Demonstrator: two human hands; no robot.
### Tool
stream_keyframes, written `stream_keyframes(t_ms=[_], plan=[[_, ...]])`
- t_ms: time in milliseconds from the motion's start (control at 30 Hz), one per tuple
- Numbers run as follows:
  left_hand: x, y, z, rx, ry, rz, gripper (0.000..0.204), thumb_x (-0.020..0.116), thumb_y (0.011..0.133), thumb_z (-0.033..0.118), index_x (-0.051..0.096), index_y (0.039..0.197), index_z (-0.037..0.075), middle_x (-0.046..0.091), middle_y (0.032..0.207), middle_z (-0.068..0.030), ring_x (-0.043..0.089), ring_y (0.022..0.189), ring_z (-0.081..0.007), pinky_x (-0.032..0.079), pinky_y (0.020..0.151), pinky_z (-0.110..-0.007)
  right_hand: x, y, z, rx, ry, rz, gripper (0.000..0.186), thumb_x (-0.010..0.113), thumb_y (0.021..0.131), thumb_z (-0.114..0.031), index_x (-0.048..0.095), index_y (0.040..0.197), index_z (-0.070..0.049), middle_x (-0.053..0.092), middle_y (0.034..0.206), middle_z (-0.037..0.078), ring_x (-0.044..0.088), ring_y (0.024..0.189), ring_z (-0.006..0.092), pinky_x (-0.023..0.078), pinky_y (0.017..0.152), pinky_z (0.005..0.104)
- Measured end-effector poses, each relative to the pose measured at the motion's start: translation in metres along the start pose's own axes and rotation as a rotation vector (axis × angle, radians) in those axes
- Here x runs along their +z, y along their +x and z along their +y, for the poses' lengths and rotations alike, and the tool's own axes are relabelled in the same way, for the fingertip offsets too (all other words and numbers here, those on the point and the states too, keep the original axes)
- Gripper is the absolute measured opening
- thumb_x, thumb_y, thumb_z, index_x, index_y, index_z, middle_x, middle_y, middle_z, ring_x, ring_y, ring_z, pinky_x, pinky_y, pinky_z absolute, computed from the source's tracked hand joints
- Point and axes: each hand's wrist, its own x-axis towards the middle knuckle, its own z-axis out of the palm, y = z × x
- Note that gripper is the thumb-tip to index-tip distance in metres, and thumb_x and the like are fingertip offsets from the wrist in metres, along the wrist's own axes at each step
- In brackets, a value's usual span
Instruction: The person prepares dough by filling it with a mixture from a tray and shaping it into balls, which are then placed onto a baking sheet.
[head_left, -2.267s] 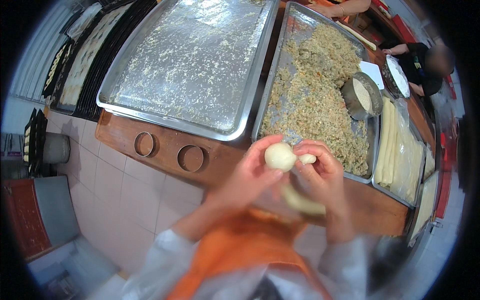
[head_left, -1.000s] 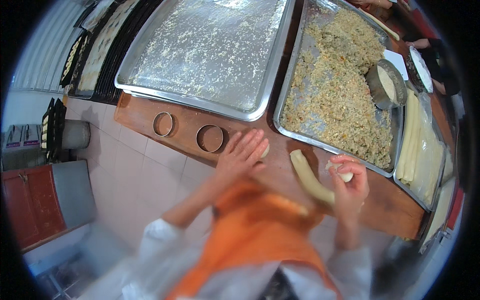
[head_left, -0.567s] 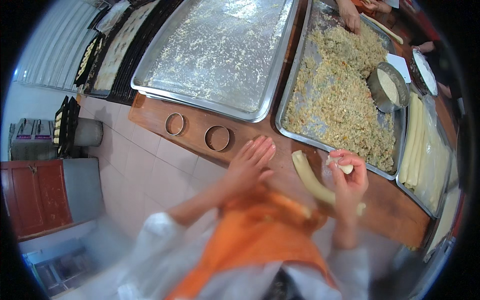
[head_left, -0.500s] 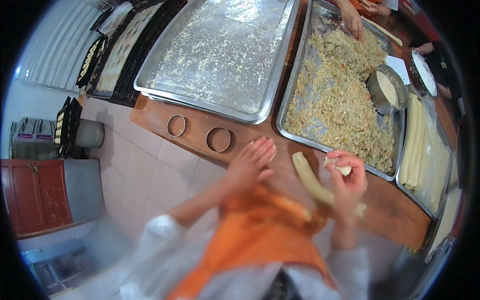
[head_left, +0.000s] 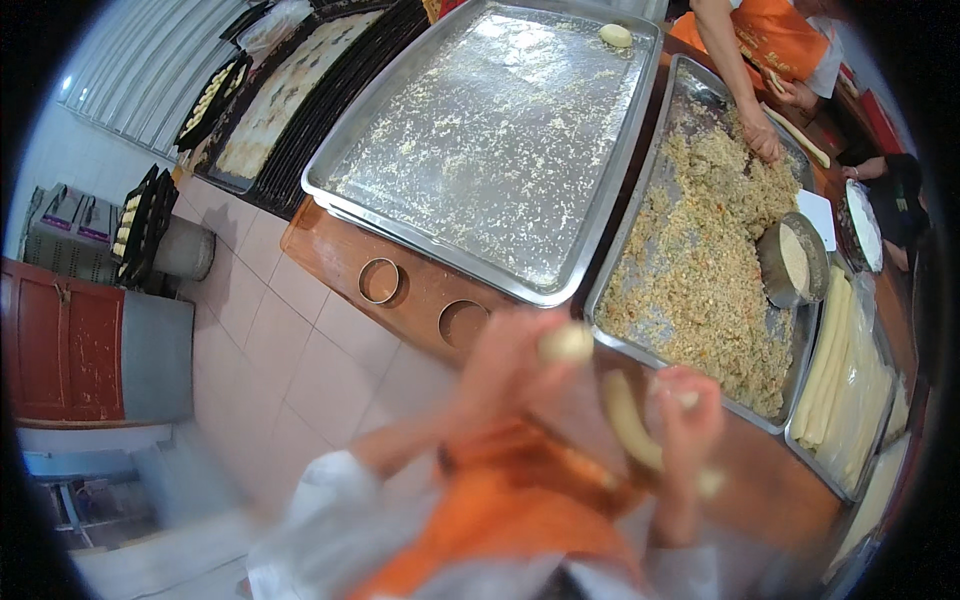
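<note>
My left hand [head_left: 508, 368], blurred by motion, is raised over the table edge with a round pale dough piece [head_left: 567, 343] at its fingertips. To its right, my right hand [head_left: 692, 415] has its fingers closed round a small lump of white dough [head_left: 688, 399]. Between the hands a curved dough rope [head_left: 628, 420] lies on the wooden table [head_left: 775, 462], partly hidden by my right wrist. Left of my left hand, two metal rings [head_left: 380, 280] rest on the wood; the nearer one is partly covered by that hand.
A crumb-strewn metal tray [head_left: 450, 150] holds one dough ball [head_left: 615, 36] at its far corner. Crumbly filling [head_left: 700, 270] and a metal bowl [head_left: 793, 258] occupy another tray. Dough ropes [head_left: 828, 365] lie far right. A co-worker's hand [head_left: 760, 135] reaches into the filling.
My left hand has lifted from the tabletop, where it lay flat, with the round dough piece. My right hand keeps its lump. The view has shifted, bringing a tray's dough ball into sight.
</note>
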Motion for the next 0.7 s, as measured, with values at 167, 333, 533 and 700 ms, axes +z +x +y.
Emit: stream_keyframes(t_ms=[167, 333, 533, 700], plan=[[-0.027, 0.082, -0.046, -0.051, 0.272, -0.137, 0.031, 0.066, 0.074, 0.02, 0.058, 0.101, 0.005, 0.056, 0.104, -0.0121, 0.05, 0.098, -0.0282, 0.039, 0.081, -0.037, 0.007, 0.006, -0.001, -0.057, -0.021, -0.052, 0.021, 0.056, 0.075, 0.011, 0.047, 0.087, -0.004, 0.055, 0.096, 0.012, 0.053, 0.089, 0.0149, 0.046, 0.072, 0.0248], [-0.044, 0.077, -0.06, 0.107, 0.523, 0.077, 0.029, 0.059, 0.08, 0.017, 0.055, 0.105, 0.004, 0.052, 0.114, -0.0123, 0.046, 0.11, -0.0249, 0.035, 0.089, -0.034, 0.007, 0.008, 0.002, -0.059, -0.079, -0.068, 0.02, 0.056, 0.076, 0.01, 0.047, 0.087, -0.004, 0.056, 0.096, 0.012, 0.054, 0.089, 0.0156, 0.046, 0.073, 0.0254], [-0.038, 0.019, -0.055, -0.583, -0.559, 0.971, 0.038, 0.05, 0.088, 0.026, 0.044, 0.119, 0.004, 0.047, 0.122, -0.0063, 0.043, 0.112, -0.0163, 0.035, 0.09, -0.031, 0.031, 0.005, 0.021, 0.244, 0.153, -0.188, 0.026, 0.054, 0.08, 0.006, 0.043, 0.102, -0.004, 0.056, 0.099, 0.013, 0.055, 0.083, 0.0136, 0.048, 0.069, 0.0245], [-0.025, 0.031, -0.074, -0.993, -1.169, 0.655, 0.04, 0.053, 0.087, 0.031, 0.045, 0.117, 0.007, 0.05, 0.114, -0.0051, 0.047, 0.103, -0.0188, 0.036, 0.089, -0.033, 0.082, 0.027, 0.025, 0.819, 0.511, -0.383, 0.04, 0.051, 0.084, -0.001, 0.033, 0.119, -0.005, 0.057, 0.102, 0.014, 0.057, 0.073, 0.0123, 0.049, 0.061, 0.0234]])
